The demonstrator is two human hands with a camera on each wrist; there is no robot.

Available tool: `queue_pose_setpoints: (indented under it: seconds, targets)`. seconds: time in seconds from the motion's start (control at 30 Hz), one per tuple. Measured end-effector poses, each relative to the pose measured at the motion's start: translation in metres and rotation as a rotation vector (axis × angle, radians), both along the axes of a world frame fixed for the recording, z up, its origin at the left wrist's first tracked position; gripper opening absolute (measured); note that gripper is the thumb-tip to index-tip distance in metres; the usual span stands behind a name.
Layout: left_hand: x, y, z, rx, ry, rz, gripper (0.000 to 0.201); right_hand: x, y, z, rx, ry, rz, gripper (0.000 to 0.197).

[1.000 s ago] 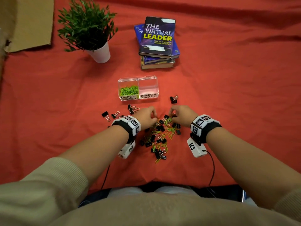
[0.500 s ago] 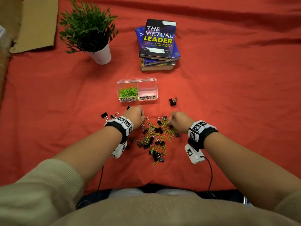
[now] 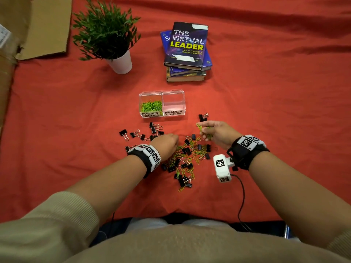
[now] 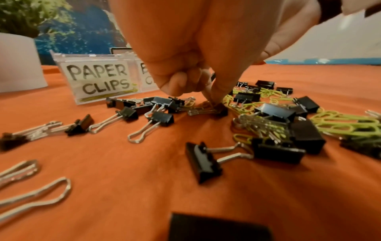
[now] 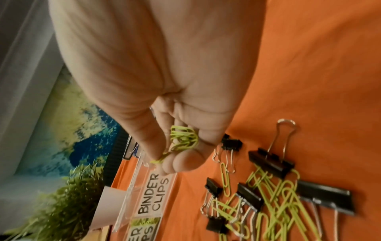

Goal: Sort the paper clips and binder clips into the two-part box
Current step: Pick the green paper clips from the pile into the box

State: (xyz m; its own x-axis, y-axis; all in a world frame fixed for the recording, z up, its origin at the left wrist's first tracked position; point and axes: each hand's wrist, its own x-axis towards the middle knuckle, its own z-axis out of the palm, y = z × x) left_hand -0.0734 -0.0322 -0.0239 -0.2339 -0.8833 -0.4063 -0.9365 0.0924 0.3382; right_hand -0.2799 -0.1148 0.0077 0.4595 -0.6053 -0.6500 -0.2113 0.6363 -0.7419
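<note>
I see an office-like desk: red cloth [image 3: 266, 111], stacked management books [image 3: 187, 54], potted plant [image 3: 106, 35], cardboard [image 3: 47, 25].

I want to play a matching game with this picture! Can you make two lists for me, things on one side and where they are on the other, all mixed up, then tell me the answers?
Things:
1. green paper clips held by the right hand
2. clear plastic two-part box
3. small green plant in a white pot
4. stack of dark blue books

Places:
A. far left, beside the brown cardboard
B. lifted above the red cloth
C. behind the box, farther away
D. just behind the clip pile

Pairs: 1-B, 2-D, 3-A, 4-C
</note>
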Motion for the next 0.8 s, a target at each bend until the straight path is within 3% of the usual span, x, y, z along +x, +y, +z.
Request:
queue_pose_setpoints:
  seconds: [0.1,0.2,0.33,0.43,0.63,0.8]
  targets:
    - [-0.003,0.001,0.003,0.003,0.084,0.101,0.016,0.004,0.003,0.001,0.093,-0.065,-0.081,0.017]
    - [0.001,-0.003,0.010,0.012,0.219,0.341,0.012,0.007,0.000,0.002,0.048,0.083,-0.049,0.014]
    - [0.014,-0.009,0.014,0.079,0.361,0.558,0.009,0.012,0.000,-0.005,-0.326,0.506,0.276,0.018]
    - [0.020,-0.012,0.017,0.135,0.526,0.688,0.008,0.012,0.001,-0.018,-0.578,0.691,0.544,0.013]
    - [0.019,-0.015,0.025,0.295,0.769,0.826,0.036,0.015,0.004,-0.024,-0.772,0.848,0.770,0.022]
    - [0.013,-0.015,0.026,0.372,0.796,0.837,0.034,0.017,0.007,-0.026,-0.850,0.935,0.914,0.021]
